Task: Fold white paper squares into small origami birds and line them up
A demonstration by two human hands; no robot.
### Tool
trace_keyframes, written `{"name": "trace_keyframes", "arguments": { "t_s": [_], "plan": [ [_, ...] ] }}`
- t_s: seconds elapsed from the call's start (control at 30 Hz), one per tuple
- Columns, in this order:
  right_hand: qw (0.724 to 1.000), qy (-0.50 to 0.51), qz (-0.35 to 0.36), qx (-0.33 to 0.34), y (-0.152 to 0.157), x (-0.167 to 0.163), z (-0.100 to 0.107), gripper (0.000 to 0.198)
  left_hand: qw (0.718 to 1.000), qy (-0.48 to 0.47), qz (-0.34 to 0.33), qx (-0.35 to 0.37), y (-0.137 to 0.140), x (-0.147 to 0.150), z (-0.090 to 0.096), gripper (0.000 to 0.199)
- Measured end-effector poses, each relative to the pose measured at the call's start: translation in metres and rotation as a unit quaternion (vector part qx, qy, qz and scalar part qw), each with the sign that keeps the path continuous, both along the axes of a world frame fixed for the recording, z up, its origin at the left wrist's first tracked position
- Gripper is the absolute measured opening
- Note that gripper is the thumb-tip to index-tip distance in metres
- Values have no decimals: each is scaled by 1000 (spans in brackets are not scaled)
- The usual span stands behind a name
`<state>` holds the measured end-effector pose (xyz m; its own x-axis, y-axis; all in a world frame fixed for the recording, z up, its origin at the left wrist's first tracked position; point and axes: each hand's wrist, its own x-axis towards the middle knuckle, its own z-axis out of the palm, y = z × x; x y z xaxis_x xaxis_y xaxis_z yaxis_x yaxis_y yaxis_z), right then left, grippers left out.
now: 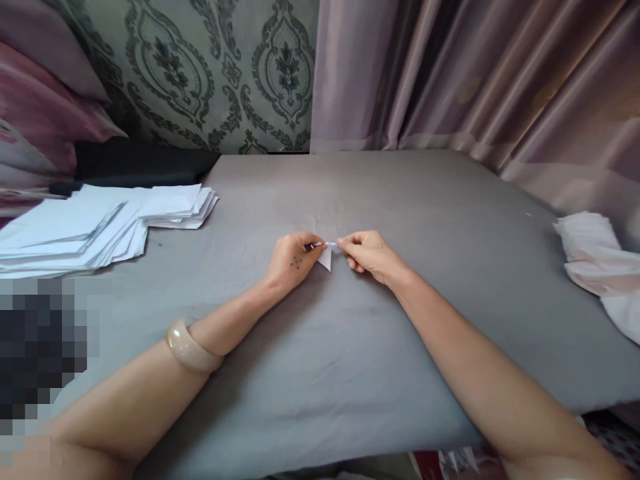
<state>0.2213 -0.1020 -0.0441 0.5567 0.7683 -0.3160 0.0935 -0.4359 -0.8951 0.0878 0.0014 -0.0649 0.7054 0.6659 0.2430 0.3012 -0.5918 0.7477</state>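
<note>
A small folded piece of white paper (325,259) is held between my two hands near the middle of the grey-covered surface (380,373). My left hand (296,257) pinches its left part, with a pointed corner hanging below the fingers. My right hand (367,253) pinches the narrow right end between thumb and forefinger, its other fingers curled in. Only a short strip of the paper shows between the fingertips; the rest is hidden by the left hand. A pale bangle (190,348) sits on my left forearm.
Stacks of white paper (75,227) lie at the left, beside a black item (145,163). A bundle of white cloth (590,253) rests at the right edge. Curtains (370,73) and a patterned wall (230,67) border the back. A blurred dark patch covers the lower left.
</note>
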Motion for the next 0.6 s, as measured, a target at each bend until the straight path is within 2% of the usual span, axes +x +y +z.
{"name": "trace_keyframes", "arguments": {
  "t_s": [0.1, 0.17, 0.27, 0.4, 0.6],
  "plan": [
    [999, 18, -20, 22, -2, 0, -2, 24, 997, -25, 79, -1, 9, 0, -1, 20],
    [1000, 12, -14, 25, -4, -1, -3, 22, 994, -17, 104, -8, 14, 0, -3, 21],
    [1000, -11, -3, 26, -6, -4, -3, 20, 994, 29, 104, 8, 18, -1, -5, 23],
    [999, -12, 19, 32, -10, -5, 1, 18, 985, 59, 153, 63, 18, -5, -7, 35],
    [997, -51, 47, 22, -18, -1, 1, 16, 985, 93, 133, 52, 22, -11, -6, 26]
  ]
}}
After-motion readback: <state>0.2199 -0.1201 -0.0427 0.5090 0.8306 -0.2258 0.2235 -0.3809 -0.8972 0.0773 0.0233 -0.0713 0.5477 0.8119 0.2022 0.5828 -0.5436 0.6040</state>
